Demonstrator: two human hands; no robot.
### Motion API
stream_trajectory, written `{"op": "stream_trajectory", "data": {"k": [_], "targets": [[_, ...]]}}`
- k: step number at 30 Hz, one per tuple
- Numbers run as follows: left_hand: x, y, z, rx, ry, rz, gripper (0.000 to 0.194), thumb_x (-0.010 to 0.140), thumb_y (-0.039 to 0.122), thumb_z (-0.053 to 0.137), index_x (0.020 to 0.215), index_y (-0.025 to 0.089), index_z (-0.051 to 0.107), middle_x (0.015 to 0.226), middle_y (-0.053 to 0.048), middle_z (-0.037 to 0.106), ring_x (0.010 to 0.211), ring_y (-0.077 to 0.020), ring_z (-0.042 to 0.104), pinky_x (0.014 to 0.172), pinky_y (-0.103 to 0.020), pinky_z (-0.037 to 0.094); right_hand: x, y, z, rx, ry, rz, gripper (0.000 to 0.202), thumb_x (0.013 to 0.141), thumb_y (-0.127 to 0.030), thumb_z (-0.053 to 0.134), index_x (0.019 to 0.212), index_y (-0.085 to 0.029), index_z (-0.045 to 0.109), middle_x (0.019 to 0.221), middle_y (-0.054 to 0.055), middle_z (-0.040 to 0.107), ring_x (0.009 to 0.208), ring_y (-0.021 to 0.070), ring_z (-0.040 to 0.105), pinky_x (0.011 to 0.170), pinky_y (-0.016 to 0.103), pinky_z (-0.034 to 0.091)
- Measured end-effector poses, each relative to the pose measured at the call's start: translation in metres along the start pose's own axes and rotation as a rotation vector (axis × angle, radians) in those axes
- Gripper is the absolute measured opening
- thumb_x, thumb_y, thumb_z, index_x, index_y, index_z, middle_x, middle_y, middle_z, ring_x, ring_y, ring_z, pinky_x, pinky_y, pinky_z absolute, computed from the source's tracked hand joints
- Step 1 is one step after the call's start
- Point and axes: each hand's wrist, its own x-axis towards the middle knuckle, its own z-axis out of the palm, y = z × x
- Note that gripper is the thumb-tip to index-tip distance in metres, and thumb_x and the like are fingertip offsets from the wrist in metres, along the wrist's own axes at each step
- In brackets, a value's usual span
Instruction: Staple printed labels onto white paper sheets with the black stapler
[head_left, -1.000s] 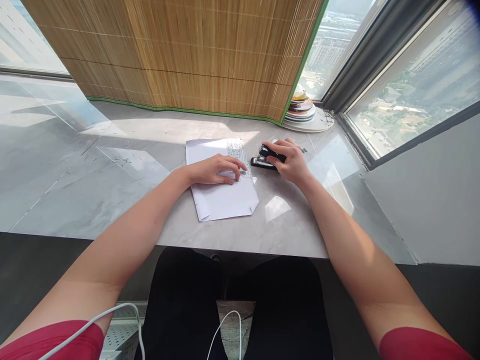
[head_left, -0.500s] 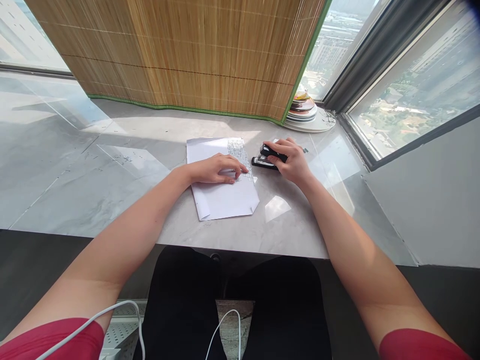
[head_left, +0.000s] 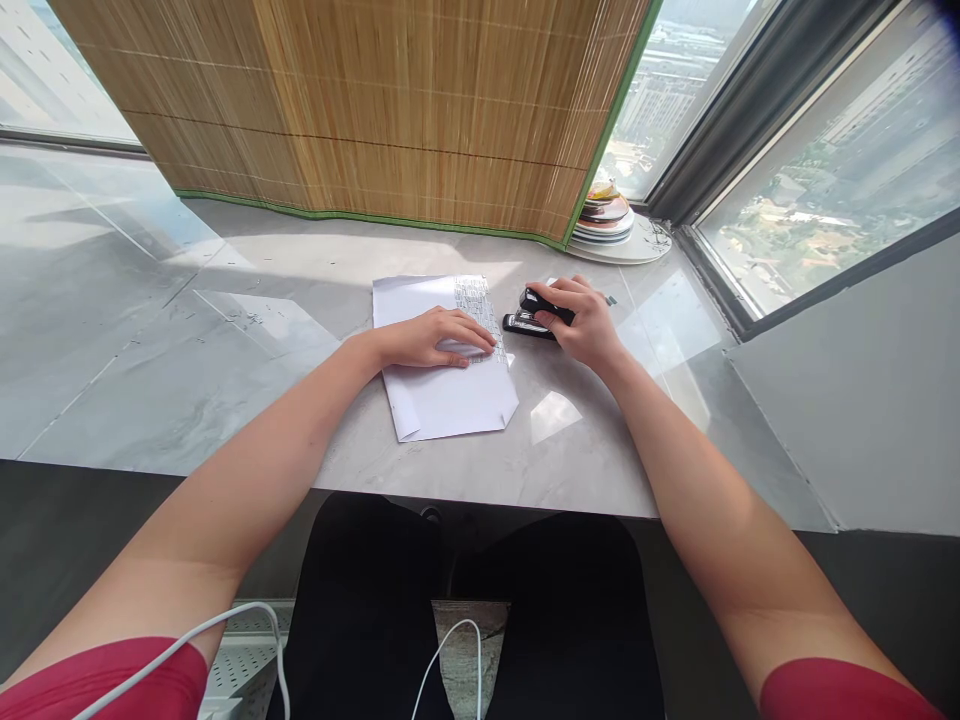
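Note:
White paper lies on the grey countertop, with folded lower corners and a dense patch of staples or print along its right side. My left hand rests on the paper with its fingers stretched out over the edge of that patch. Just right of the paper, my right hand is wrapped around a black stapler, whose jaw end points left toward the sheet. A small gap separates the stapler from the paper. The stapler's rear part is hidden by my fingers.
A bamboo blind hangs behind the countertop. Stacked plates stand in the back right corner by the window. Loose staples are scattered on the left. A white cable loops near my legs.
The fingers of my left hand have flattened slightly onto the paper. My right hand and the stapler stay in the same place.

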Motion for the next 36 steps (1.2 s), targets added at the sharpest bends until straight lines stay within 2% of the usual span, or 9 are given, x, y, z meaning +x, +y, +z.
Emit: {"op": "stream_trajectory", "data": {"k": [8,13,19,21,23,26,28,32,36], "targets": [[-0.004,0.003,-0.002,-0.079,-0.001,-0.017,0.008,0.092,0.027,0.075,0.098,0.024,0.078,0.133,-0.009,0.075,0.123,-0.0236,0.069,0.109,-0.044,0.053,-0.001,0.005,-0.004,-0.006,-0.007,-0.008,0.039,0.093,-0.036,0.067,0.131,-0.031,0.074,0.106,0.007,0.075,0.103,0.0331,0.061,0.097,0.054,0.049],[-0.006,0.001,0.000,-0.135,0.002,-0.032,0.011,0.089,0.029,0.078,0.097,0.023,0.077,0.130,-0.009,0.075,0.121,-0.0237,0.070,0.109,-0.044,0.053,-0.003,0.019,-0.009,0.044,-0.115,0.034,0.052,0.084,-0.042,0.077,0.133,-0.027,0.070,0.121,0.008,0.076,0.105,0.0313,0.068,0.098,0.049,0.052],[0.001,0.011,0.008,-0.202,-0.058,0.044,0.016,0.087,0.035,0.081,0.094,0.021,0.076,0.127,-0.013,0.074,0.118,-0.0254,0.070,0.107,-0.045,0.053,0.002,0.019,0.000,-0.010,-0.040,0.162,0.037,0.083,-0.048,0.074,0.109,-0.021,0.073,0.095,0.006,0.077,0.086,0.0271,0.069,0.082,0.041,0.053],[0.002,0.011,0.009,-0.240,0.055,0.054,0.021,0.091,0.039,0.077,0.101,0.021,0.073,0.119,-0.012,0.075,0.114,-0.0240,0.071,0.103,-0.042,0.054,0.002,0.017,0.003,-0.030,0.010,0.194,0.036,0.083,-0.050,0.074,0.104,-0.021,0.071,0.091,0.006,0.076,0.083,0.0266,0.068,0.080,0.040,0.052],[0.002,0.007,0.007,-0.244,0.329,0.019,0.022,0.099,0.043,0.067,0.104,0.021,0.068,0.098,-0.008,0.076,0.098,-0.0202,0.072,0.094,-0.038,0.055,0.000,0.014,0.004,-0.047,0.067,0.215,0.034,0.083,-0.052,0.072,0.102,-0.023,0.069,0.089,0.005,0.075,0.082,0.0267,0.067,0.080,0.041,0.052],[-0.003,-0.006,0.001,-0.155,0.764,-0.116,0.027,0.106,0.046,0.053,0.094,0.023,0.059,0.064,0.002,0.059,0.063,-0.0144,0.061,0.069,-0.029,0.049,-0.002,-0.001,0.001,-0.057,0.178,0.243,0.030,0.087,-0.052,0.069,0.101,-0.025,0.066,0.091,0.006,0.074,0.084,0.0281,0.068,0.080,0.043,0.053],[-0.007,-0.014,-0.003,-0.073,0.936,-0.200,0.029,0.107,0.044,0.049,0.088,0.024,0.055,0.055,0.005,0.049,0.052,-0.0134,0.050,0.058,-0.028,0.040,-0.001,-0.022,0.004,-0.062,0.241,0.266,0.026,0.088,-0.049,0.067,0.099,-0.025,0.063,0.093,0.008,0.074,0.086,0.0295,0.068,0.081,0.044,0.052],[-0.013,-0.025,-0.009,0.041,1.139,-0.263,0.025,0.106,0.038,0.047,0.085,0.025,0.050,0.055,0.005,0.045,0.050,-0.0141,0.044,0.055,-0.028,0.034,0.003,-0.083,0.039,-0.015,0.108,0.297,0.016,0.088,-0.037,0.064,0.098,-0.027,0.056,0.093,0.007,0.072,0.086,0.0293,0.067,0.079,0.043,0.051],[-0.016,-0.027,-0.012,0.141,1.142,-0.323,0.026,0.103,0.034,0.049,0.080,0.024,0.051,0.057,0.004,0.045,0.050,-0.0137,0.039,0.056,-0.029,0.029,0.000,-0.125,0.085,-0.010,-0.031,0.264,0.012,0.088,-0.031,0.060,0.095,-0.029,0.052,0.099,0.007,0.069,0.096,0.0314,0.064,0.081,0.042,0.048]]}}
